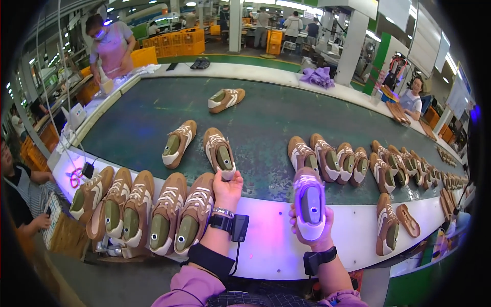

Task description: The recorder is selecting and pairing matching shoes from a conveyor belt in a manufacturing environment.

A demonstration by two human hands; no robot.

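Biggest risk sat at the left hand (227, 188): it reached out over the green conveyor belt (266, 128) and pinched only the heel end of a tan shoe on belt (219, 152), fingers closed on the heel rim, the rest of the shoe lying beyond the grip. A heel-only hold could let the toe swing or drag if the belt was running, and knock the second tan shoe (178, 143) just to the left of it. Right hand (311, 225) was wrapped around the heel of a shoe under violet light (309, 203), sole hidden, toe pointing away; that grip looked firm, but the shoe hung over the white bench edge (271, 240), so a slip would likely drop it off the edge. Row of five finished shoes (148, 210) stood just left of the left wrist, close enough for an elbow to tip. Containers: orange crates (176, 43) far beyond both hands; contents could not be made out.
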